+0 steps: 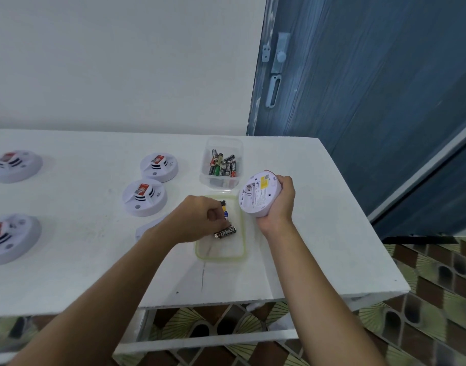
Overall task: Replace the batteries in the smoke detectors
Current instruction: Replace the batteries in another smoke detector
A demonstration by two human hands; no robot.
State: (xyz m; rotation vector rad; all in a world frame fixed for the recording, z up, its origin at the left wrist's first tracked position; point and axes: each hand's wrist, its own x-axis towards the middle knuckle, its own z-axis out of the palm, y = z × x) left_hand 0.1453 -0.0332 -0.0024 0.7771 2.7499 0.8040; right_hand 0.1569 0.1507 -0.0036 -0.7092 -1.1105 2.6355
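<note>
The right hand (278, 204) grips a smoke detector (259, 194) back-up, likely to bare its battery bay. The left hand (200, 217) curls over the green-rimmed tray (221, 257) beside an Eveready battery (224, 232); I cannot tell whether it pinches 1.

I see the right hand (280, 204) gripping a smoke detector (259, 194) by its rim, back side up and yellow label showing, held above the table (94, 273). Left hand (197, 217) is over a shallow green-rimmed tray (243, 233), fingers curled at some small batteries (224, 207); can't tell if it grips one. A black battery (225, 232) lies in the tray just beside it. Behind the tray, a clear tub (221, 143) holds loose batteries (222, 166). Four other detectors (144, 197) sit face up to the left.
</note>
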